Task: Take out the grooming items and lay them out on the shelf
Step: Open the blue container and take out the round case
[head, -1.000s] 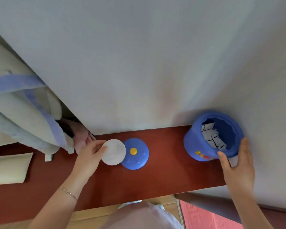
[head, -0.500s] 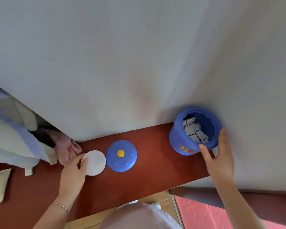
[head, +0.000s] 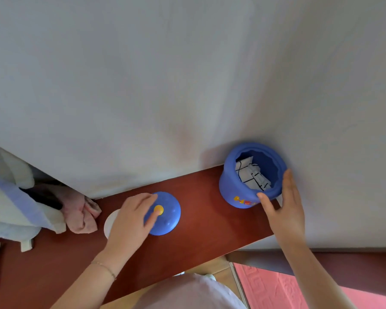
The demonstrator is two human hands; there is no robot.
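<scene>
A blue round jar (head: pixel 236 188) stands open on the red-brown shelf (head: pixel 198 237) against the wall, with white packets (head: pixel 252 175) marked with black lines inside. My right hand (head: pixel 283 208) wraps around the jar's right side, thumb on its front. The blue lid (head: pixel 169 217) with a yellow knob (head: pixel 159 209) lies on the shelf to the left. My left hand (head: pixel 129 221) rests over the lid, fingers at the knob. A flat white disc (head: pixel 109 221) lies on the shelf, mostly hidden under that hand.
A pink crumpled cloth (head: pixel 80 212) and a white-and-blue towel (head: pixel 11 197) hang over the shelf's left part. A grey-white wall rises right behind the shelf. Below its front edge are a wooden floor and a pink mat (head: pixel 299 288).
My left hand has let go of the white disc on the shelf and moved right onto the blue lid. My right hand stays on the jar.
</scene>
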